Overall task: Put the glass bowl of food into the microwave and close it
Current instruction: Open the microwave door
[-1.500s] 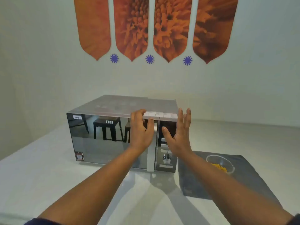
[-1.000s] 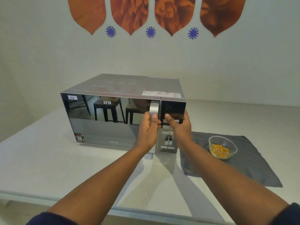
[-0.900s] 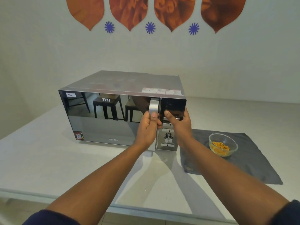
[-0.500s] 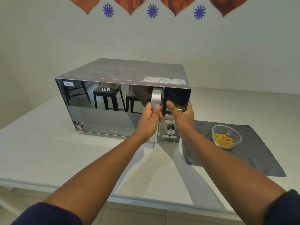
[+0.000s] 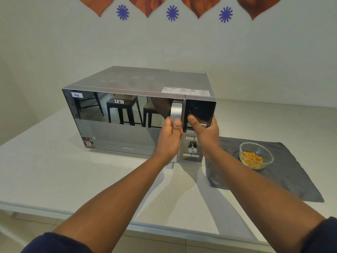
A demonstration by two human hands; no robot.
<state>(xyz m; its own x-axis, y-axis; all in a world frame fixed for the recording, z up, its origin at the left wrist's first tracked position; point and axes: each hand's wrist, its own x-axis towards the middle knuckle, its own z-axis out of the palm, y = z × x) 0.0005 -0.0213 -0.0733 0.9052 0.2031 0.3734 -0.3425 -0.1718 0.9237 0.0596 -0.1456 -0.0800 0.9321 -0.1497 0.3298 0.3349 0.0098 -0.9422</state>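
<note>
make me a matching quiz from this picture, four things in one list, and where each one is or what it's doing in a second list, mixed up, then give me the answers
Things:
1. left hand
2. right hand
3. bowl
4. microwave door

States:
A. on the grey cloth, to the right of the microwave
B. shut, mirroring stools
C. wrapped around the handle
D. braced on the control panel, thumb on its front

Pairs: 1-C, 2-D, 3-A, 4-B
</note>
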